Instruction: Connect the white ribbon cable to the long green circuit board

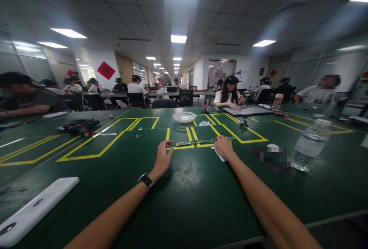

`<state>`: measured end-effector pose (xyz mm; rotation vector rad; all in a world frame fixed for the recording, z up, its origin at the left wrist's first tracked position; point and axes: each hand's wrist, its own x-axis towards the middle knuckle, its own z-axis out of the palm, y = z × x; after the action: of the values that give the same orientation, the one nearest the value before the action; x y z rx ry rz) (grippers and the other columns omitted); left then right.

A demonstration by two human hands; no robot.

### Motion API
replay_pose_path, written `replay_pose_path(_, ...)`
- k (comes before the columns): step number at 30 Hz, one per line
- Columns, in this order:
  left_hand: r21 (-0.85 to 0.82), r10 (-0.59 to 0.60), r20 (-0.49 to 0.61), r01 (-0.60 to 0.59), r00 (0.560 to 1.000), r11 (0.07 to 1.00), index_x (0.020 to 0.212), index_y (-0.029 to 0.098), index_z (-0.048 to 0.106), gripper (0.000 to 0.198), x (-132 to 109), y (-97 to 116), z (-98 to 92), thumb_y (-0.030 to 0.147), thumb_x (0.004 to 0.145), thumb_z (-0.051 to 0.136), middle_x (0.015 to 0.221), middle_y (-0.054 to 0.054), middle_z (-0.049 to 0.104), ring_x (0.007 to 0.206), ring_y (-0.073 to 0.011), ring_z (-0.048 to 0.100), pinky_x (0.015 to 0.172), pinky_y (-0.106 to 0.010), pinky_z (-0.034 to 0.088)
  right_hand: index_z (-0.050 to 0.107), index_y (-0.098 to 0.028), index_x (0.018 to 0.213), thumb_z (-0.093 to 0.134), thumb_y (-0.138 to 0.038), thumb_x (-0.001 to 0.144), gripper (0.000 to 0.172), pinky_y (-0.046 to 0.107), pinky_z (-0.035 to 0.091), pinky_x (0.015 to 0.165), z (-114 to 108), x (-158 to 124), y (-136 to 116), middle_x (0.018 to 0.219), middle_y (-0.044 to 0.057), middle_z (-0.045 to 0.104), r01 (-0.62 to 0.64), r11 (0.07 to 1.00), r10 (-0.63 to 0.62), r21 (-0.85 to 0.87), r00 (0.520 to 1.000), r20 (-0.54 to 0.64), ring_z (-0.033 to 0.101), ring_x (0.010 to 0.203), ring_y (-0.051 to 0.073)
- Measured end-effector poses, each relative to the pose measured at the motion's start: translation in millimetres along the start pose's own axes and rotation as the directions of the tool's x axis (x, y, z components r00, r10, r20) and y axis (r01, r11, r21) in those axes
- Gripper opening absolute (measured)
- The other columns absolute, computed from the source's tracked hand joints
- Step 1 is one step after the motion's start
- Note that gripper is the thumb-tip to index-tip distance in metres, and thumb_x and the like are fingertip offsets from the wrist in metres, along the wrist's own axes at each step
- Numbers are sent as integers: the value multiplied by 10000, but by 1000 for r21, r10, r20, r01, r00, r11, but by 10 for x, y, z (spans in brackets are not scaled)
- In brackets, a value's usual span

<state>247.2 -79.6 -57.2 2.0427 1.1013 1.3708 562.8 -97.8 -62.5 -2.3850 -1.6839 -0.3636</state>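
Observation:
A long thin green circuit strip point(198, 142) lies across the yellow tape lines on the green table point(184, 187). My left hand point(163, 158), with a black watch on its wrist, rests flat on the table at the strip's left end, fingers stretched out. My right hand point(223, 147) sits at the strip's right end, fingers curled onto it and over a white scrap underneath. Whether it grips or only presses the strip is unclear.
A white mesh bowl point(184, 117) stands behind the strip. A water bottle point(310, 145) stands at the right, a white panel point(31, 210) at the near left, a black power tool point(79, 126) at the far left. Several seated people work around the tables.

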Motion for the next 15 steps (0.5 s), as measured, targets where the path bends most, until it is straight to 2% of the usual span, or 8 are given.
replay_pose_path(5, -8, 30, 66, -30, 997, 1000, 1072, 188, 510, 233, -27, -5, 37, 239, 854, 449, 1058, -73, 543, 989, -199, 506, 891, -353, 420, 506, -188, 1280, 296, -314, 941, 418, 439, 325, 936, 64, 138, 75, 1275, 164, 476, -31, 1000, 31, 3, 995, 92, 426, 1164, 296)
replay_pose_path(9, -8, 38, 108, -37, 993, 999, 1078, 193, 505, 244, -29, -16, 62, 205, 837, 467, 1076, -69, 550, 987, -192, 508, 919, -357, 407, 357, -215, 1411, 276, -334, 939, 494, 473, 292, 968, 124, 191, 109, 1416, 156, 361, -49, 999, 47, 12, 991, 124, 363, 1248, 313)
replay_pose_path(12, -18, 48, 109, -46, 993, 999, 1084, 191, 500, 250, -33, -2, 56, 213, 836, 470, 1059, -68, 554, 979, -190, 512, 926, -351, 403, 219, -188, 1469, 308, -382, 927, 582, 471, 249, 1010, 133, 170, 103, 1496, 147, 239, -87, 994, 84, 60, 995, 47, 267, 1318, 319)
replay_pose_path(13, -20, 50, 110, -49, 993, 999, 1082, 189, 502, 250, -36, 5, 52, 218, 836, 472, 1054, -69, 555, 978, -190, 513, 926, -349, 403, 222, -172, 1466, 323, -382, 923, 592, 456, 241, 1022, 124, 154, 94, 1498, 145, 237, -84, 993, 84, 83, 996, -3, 253, 1326, 310)
replay_pose_path(15, -19, 51, 117, -49, 992, 999, 1081, 183, 507, 249, -44, 15, 44, 228, 839, 472, 1059, -73, 554, 984, -192, 512, 928, -349, 400, 331, -143, 1417, 333, -348, 923, 534, 407, 246, 1031, 90, 116, 68, 1462, 143, 313, -34, 992, 48, 120, 992, -114, 282, 1311, 276)
